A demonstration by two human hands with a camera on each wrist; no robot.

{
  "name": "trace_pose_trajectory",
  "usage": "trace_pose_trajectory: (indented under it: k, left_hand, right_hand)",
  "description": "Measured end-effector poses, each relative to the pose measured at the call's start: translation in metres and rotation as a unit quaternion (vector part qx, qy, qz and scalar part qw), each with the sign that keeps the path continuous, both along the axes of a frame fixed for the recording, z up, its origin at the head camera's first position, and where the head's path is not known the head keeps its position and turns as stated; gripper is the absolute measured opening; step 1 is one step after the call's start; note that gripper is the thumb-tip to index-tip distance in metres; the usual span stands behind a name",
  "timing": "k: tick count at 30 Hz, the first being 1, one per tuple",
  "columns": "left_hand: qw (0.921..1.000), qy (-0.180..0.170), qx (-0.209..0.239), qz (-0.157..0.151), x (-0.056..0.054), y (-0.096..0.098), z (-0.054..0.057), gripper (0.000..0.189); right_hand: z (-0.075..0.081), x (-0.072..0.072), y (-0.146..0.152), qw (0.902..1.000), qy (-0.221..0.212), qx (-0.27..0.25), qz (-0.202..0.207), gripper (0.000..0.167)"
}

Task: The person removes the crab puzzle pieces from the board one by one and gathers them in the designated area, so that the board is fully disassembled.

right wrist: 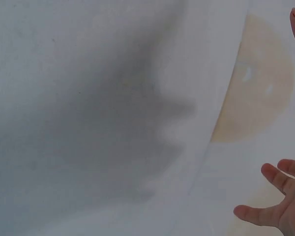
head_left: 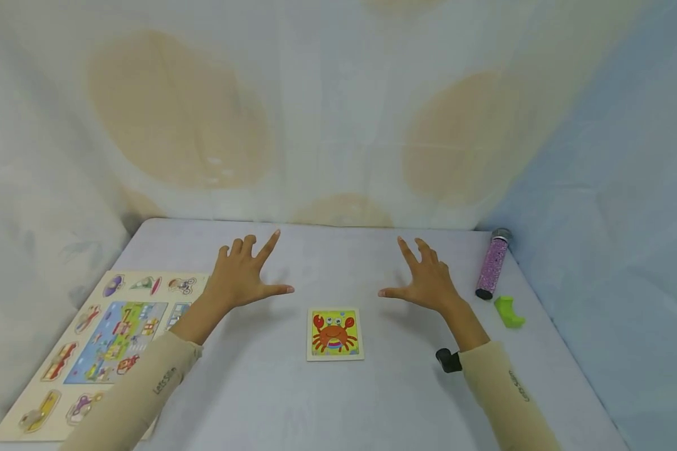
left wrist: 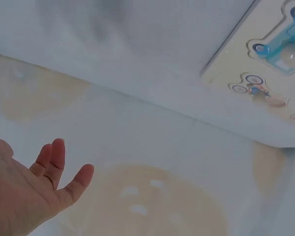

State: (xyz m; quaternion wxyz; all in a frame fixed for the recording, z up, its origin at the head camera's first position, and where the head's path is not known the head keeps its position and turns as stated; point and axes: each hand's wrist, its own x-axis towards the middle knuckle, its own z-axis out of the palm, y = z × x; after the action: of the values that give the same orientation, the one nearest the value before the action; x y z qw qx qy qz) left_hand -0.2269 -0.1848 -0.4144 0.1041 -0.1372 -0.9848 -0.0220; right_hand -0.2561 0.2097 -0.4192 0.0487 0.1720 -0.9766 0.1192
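Note:
Both hands hover above the white table with thumbs and fingers spread, holding nothing. My left hand is to the left of a small square crab puzzle, apart from it; in the left wrist view the same hand shows its palm and loosely bent fingers. On the other side, my right hand is raised to the right of the puzzle, and its spread fingers appear in the right wrist view. The puzzle lies flat, a red crab on yellow within a pale frame.
A large wooden peg puzzle board lies at the left, partly behind the left forearm. Toward the right edge are a glittery purple microphone and a green curved block. A black object shows beside the right sleeve. Curtains surround the table.

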Motion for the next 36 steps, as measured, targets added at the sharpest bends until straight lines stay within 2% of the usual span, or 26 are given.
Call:
trace_pose_trajectory:
  k: [6,11,17,27,36]
  left_hand:
    - [1.0,-0.008,-0.001,-0.003,0.007,0.004,-0.011,0.116]
    - [0.9999,-0.013,-0.002,-0.006,0.016,0.007,-0.025,0.116]
    - [0.9996,-0.021,-0.008,-0.017,0.026,0.013,-0.041,0.115]
    - [0.9985,-0.021,-0.03,-0.04,0.04,0.024,-0.051,0.113]
    - [0.9974,-0.037,-0.03,-0.054,0.049,0.03,-0.059,0.108]
  right_hand:
    - [-0.012,0.007,-0.002,0.9999,-0.005,-0.001,0.01,0.121]
    - [-0.022,0.012,-0.007,0.9997,-0.022,0.004,0.011,0.12]
    - [-0.032,0.018,-0.012,0.9995,-0.019,0.0,0.024,0.116]
    - [-0.042,0.028,-0.022,0.999,-0.025,0.021,0.032,0.113]
    - [-0.048,0.036,-0.024,0.9982,-0.039,0.029,0.035,0.108]
